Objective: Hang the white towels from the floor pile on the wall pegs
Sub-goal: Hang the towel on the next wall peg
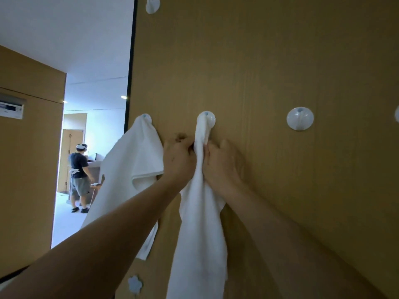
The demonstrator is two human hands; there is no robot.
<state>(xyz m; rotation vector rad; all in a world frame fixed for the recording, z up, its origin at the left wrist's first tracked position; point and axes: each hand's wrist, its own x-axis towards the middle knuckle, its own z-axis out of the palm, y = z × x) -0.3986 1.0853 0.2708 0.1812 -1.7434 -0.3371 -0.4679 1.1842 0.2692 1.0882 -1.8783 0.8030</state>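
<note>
Towel [199,223] hung long axis vertical from the middle peg [206,119], close beside a second towel [129,169] at the panel's left edge. Left hand [178,158] and right hand [222,165] pinched its bunched neck just below the peg. Bare peg [300,118] stood well apart rightward.

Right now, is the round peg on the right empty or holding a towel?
Empty. The bare peg shows its whole round face, with no towel on it.

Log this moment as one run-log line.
step: hanging second towel on middle peg | left hand: grips towel | right hand: grips towel | left towel: hung | right peg: bare
</note>
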